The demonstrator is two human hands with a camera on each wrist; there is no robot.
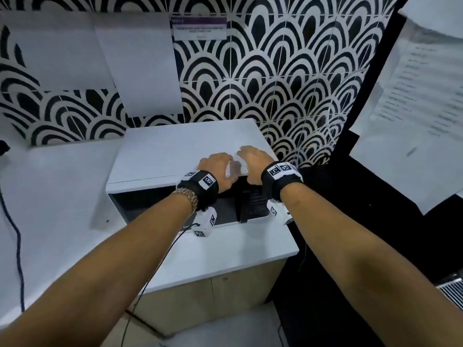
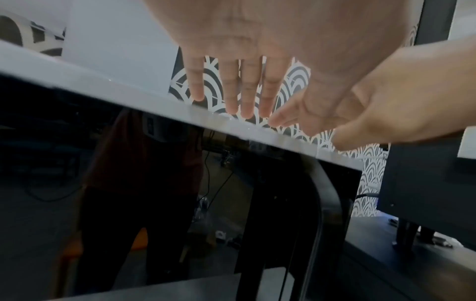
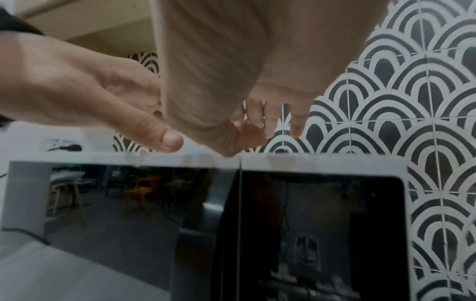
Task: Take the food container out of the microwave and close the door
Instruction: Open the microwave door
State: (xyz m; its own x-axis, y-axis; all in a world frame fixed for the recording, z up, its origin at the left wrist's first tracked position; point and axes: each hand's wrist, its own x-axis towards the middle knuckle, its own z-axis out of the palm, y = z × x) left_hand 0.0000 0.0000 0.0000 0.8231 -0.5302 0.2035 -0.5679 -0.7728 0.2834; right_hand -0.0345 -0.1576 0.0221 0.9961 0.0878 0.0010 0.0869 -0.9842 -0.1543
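A white microwave (image 1: 175, 151) stands on a white counter (image 1: 238, 251), and its dark glass door (image 1: 150, 204) looks closed. Both hands hover over the front top edge. My left hand (image 1: 215, 166) has straight fingers (image 2: 247, 91) reaching past the rim. My right hand (image 1: 253, 159) is beside it, also flat, palm down (image 3: 219, 81). The right wrist view shows the door (image 3: 115, 203), its handle (image 3: 198, 224) and the dark control panel (image 3: 322, 224). I see no food container in any view. Neither hand holds anything.
Black-and-white scalloped tiles (image 1: 275, 83) cover the wall behind, with white sheets (image 1: 140, 66) taped on them. A dark panel with printed papers (image 1: 413, 96) stands close at the right. A dark cable (image 1: 15, 234) runs down the counter's left side.
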